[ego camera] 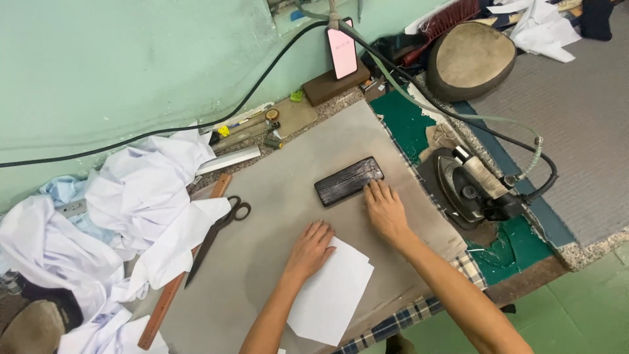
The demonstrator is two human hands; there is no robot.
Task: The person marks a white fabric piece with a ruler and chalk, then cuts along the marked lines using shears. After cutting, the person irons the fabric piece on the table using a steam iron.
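My left hand lies flat, fingers together, on the upper corner of a white sheet of paper on the grey padded board. My right hand rests palm down on the board just right of it. Its fingertips touch the near edge of a dark wooden block. Neither hand grips anything.
Black scissors and a long wooden ruler lie left of the hands, beside a heap of white cloth. A steam iron with hose and cable sits to the right. A lit phone leans against the green wall.
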